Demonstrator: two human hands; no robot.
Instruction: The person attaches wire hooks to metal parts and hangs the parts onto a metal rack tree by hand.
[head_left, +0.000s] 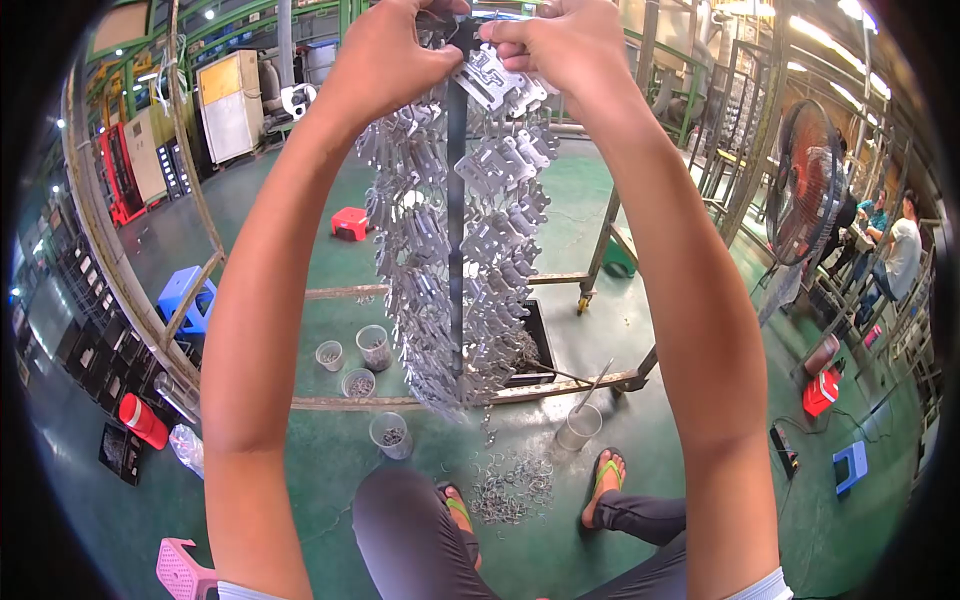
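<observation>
Dense rows of silvery metal plates (500, 165) hang on both sides of a dark vertical bar (456, 230). At the top of the bar, my left hand (405, 50) is raised with its thumb and fingers pinched by the bar's left side; what it grips is too small to make out. My right hand (555, 50) is closed at the top right, its fingertips on the upper edge of a metal plate (488, 80) with cut-out shapes.
Plastic cups (374, 348) with small parts stand below left, and another cup (579, 428) below right. Small metal pieces (512, 487) lie on the floor between my feet. A black crate (530, 340) sits behind the frame's rail (540, 392). A fan (805, 180) and seated people (900, 255) are at right.
</observation>
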